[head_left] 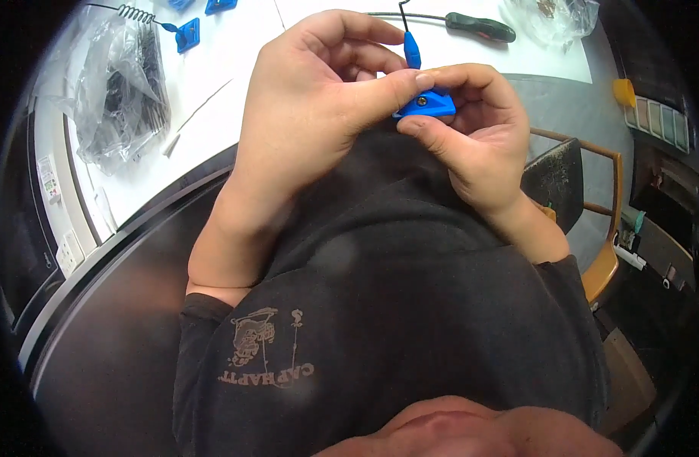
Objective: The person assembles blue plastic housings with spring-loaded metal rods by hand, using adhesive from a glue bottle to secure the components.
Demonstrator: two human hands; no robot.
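Observation:
A small blue plastic piece with a screw in its face is held up over the near edge of the table. My right hand is closed on it, with the thumb below and the index finger curled over the top. From the other side my left hand pinches at the same piece, its thumb tip meeting the right index finger. The left fingertips are partly hidden behind. Just above the hands stands a blue cord end with a thin black cord; where it joins the piece is covered by my fingers.
On the white table lie a screwdriver with a dark handle, a clear bag of black cords, another blue piece on a coiled cord, and a clear plastic bag. A wooden-framed chair stands at the right.

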